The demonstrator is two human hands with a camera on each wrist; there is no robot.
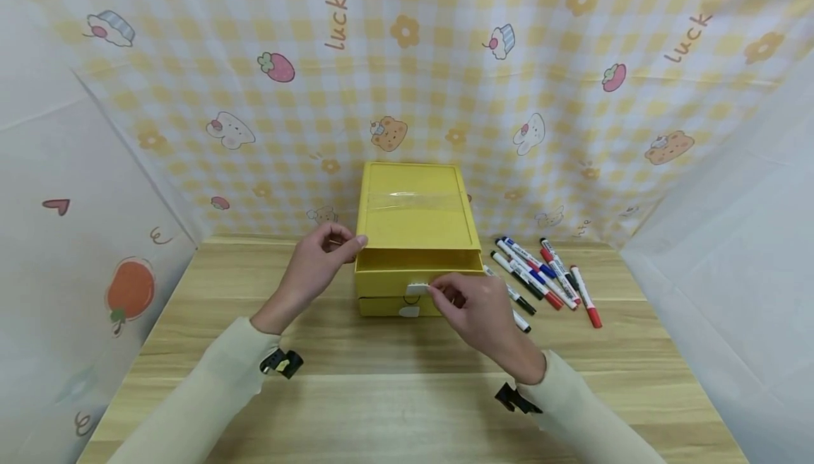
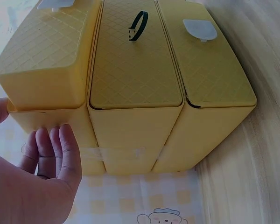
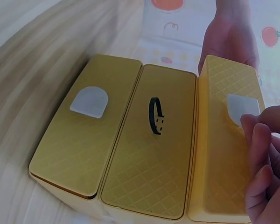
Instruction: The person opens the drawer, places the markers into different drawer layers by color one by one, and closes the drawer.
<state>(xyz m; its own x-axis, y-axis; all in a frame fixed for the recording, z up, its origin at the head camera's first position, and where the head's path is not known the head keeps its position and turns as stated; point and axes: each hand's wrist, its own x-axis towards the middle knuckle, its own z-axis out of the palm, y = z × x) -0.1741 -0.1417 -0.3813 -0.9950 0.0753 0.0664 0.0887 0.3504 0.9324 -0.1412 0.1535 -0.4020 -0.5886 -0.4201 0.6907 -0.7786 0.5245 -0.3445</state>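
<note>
A yellow three-drawer box (image 1: 420,231) stands at the back middle of the table. Its top drawer (image 1: 384,283) is pulled partway out, leaving a gap behind the drawer front. Between thumb and fingertips, my right hand (image 1: 477,312) pinches the white tab handle (image 3: 240,106) of that drawer. The left hand (image 1: 314,263) is at the box's upper left front corner, thumb at the top edge and fingertips pressed against the side. Below, the middle drawer (image 2: 135,70) has a black loop handle (image 3: 152,116), and the bottom drawer (image 3: 60,154) a white tab.
Several whiteboard markers (image 1: 540,273) with red, black and blue caps lie in a loose pile right of the box. A patterned cloth (image 1: 439,97) hangs right behind it. Clear tape (image 1: 407,199) crosses the box's top. Wooden tabletop (image 1: 356,407) extends in front.
</note>
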